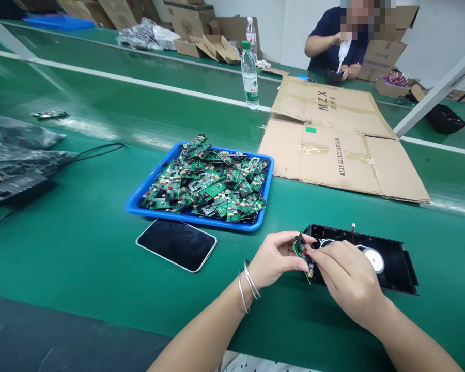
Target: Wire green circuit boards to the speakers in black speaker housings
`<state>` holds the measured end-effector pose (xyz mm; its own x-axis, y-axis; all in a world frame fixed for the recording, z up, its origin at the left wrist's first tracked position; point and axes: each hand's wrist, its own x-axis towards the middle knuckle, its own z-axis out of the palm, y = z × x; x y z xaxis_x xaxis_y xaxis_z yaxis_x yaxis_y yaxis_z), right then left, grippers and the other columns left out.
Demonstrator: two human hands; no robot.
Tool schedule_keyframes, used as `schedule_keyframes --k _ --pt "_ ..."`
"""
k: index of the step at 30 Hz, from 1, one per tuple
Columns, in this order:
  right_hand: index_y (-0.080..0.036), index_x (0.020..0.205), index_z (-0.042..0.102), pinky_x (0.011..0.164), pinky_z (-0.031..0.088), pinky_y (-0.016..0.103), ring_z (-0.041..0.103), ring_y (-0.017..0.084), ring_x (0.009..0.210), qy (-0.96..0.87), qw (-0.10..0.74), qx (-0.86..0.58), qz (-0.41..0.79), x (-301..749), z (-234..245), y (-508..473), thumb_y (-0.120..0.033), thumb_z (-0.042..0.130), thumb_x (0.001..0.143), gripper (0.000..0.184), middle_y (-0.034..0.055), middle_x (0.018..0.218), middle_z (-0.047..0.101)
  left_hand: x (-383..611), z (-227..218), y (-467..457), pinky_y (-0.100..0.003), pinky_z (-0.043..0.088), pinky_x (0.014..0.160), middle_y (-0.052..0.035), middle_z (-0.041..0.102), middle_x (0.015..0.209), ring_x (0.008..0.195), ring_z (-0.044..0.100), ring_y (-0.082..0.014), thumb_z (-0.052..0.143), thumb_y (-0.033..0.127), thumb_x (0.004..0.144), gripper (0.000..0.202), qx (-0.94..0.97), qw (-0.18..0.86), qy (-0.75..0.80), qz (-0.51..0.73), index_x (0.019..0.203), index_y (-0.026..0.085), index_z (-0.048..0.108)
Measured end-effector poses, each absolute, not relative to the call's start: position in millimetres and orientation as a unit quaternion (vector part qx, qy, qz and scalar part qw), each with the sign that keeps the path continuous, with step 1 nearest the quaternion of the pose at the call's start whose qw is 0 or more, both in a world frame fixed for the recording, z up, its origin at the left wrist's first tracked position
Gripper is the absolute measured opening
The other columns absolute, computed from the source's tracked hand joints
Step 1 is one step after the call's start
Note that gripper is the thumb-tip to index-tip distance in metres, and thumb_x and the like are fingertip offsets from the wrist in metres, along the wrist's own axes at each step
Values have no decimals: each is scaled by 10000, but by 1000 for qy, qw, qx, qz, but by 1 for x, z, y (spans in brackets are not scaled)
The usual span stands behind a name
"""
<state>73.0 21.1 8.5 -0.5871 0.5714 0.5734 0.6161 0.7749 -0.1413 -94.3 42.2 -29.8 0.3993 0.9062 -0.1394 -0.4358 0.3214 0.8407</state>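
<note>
Green bench below me: I see my left hand (273, 258) and right hand (346, 276) both pinching a small circuit board (303, 253) between them, just over the black housing (387, 261).

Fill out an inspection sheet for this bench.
Surface: green mat covers the bench.
Job's things: small circuit board held at the end of a black housing; blue tray heaped with boards.
Clutter: phone screen up; flattened cardboard; water bottle.
Hands: left hand and right hand both pinch the board.
Cables: black cable at left; red wire on housing.
Surroundings: co-worker beyond the cardboard; boxes at the back.
</note>
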Motion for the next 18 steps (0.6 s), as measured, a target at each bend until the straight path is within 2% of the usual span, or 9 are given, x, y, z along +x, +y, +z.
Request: schedule_keyframes --k 3,8,14,16,18 --pt "-146 1001 598 546 391 304 542 154 643 -888 317 -333 -8 73 7 22 -61 509 880 172 61 754 643 -96 -28 42 -282 518 670 -22 656 709 685 597 -168 895 288 435 468 386 744 321 442 854 147 742" --pt "-108 977 603 562 394 307 529 158 658 -902 294 -315 -7 75 4 26 -54 503 882 148 82 764 639 -96 -28 42 -275 524 676 -12 624 735 701 590 -158 888 265 454 467 398 740 321 437 881 147 739" --pt "-120 872 619 588 416 282 532 145 662 -896 315 -310 48 73 -3 33 -54 463 894 171 61 730 620 -97 -33 44 -256 528 655 -11 605 754 707 588 -151 888 223 454 459 408 733 325 436 881 146 740" --pt "-139 869 620 596 427 280 526 141 652 -897 298 -320 63 75 2 35 -80 430 916 204 50 728 613 -95 -37 45 -251 528 650 -15 633 741 685 601 -144 893 242 451 457 385 755 311 431 867 138 734" --pt "-163 967 614 649 461 293 554 153 723 -907 250 -324 100 84 15 34 -152 444 933 174 54 815 630 -92 -40 45 -250 529 646 -20 659 737 672 621 -146 894 309 451 467 362 776 291 427 848 132 723"
